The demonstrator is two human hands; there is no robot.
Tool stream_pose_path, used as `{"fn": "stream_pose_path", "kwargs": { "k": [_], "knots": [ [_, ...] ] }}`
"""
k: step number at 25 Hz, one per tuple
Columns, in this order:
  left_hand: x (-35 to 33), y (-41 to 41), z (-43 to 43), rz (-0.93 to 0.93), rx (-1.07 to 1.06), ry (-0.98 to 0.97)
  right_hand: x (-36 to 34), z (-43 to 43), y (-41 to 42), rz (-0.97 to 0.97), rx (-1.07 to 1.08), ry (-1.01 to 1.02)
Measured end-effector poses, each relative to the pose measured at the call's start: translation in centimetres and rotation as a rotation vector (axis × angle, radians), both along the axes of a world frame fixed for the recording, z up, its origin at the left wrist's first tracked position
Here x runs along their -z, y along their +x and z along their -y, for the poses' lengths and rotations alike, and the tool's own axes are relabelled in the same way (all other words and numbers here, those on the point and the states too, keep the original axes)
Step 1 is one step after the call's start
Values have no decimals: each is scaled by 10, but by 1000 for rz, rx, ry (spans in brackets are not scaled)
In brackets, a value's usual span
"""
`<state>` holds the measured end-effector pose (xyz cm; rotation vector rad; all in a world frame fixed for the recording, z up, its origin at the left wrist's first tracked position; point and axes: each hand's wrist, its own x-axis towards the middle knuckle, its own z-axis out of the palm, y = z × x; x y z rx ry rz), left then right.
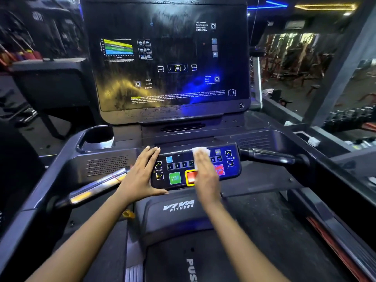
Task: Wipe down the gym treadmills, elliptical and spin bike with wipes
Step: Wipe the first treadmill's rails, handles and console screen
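Observation:
I stand on a dark treadmill whose button panel lies straight ahead, below the big dark console screen. My right hand lies flat on the panel's middle and presses a white wipe, which pokes out past the fingertips. The hand is blurred. It covers part of the red stop button. My left hand rests flat with fingers together on the panel's left edge, beside the incline arrows and the green quick-start button. It holds nothing.
A chrome left handlebar and a black right handlebar flank the panel. A cup holder sits at the upper left. Another treadmill console stands to the left. A mirror wall with weight machines is on the right.

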<state>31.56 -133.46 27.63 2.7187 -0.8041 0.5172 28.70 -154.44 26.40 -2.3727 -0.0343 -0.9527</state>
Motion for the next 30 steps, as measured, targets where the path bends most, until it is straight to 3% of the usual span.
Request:
{"fn": "stream_pose_path", "kwargs": {
  "k": [3, 6, 10, 12, 16, 20, 23, 27, 30],
  "knots": [
    [1, 0, 0, 10, 14, -18, 7, -41, -15, 48, -198, -170],
    [1, 0, 0, 15, 15, -32, 9, -27, -24, 87, -364, -303],
    [-2, -2, 1, -16, 0, -54, -6, 51, -11, 63, -23, -43],
    [-3, -3, 1, -26, 1, -59, -2, 69, -10, 13, 74, -31],
    [-3, -3, 1, -33, 1, -53, 28, 49, -38, -21, 69, -19],
    [-3, -3, 1, -20, 4, -52, 31, 31, -69, 69, -50, 70],
    [-4, -6, 2, -24, 8, -57, 14, 26, -53, 79, 29, 149],
    [-4, -5, 2, -28, 7, -57, 25, 0, -48, -45, 41, -1],
    [-3, -5, 3, -27, 6, -69, 28, -23, -58, -85, -64, -49]
  ]
}}
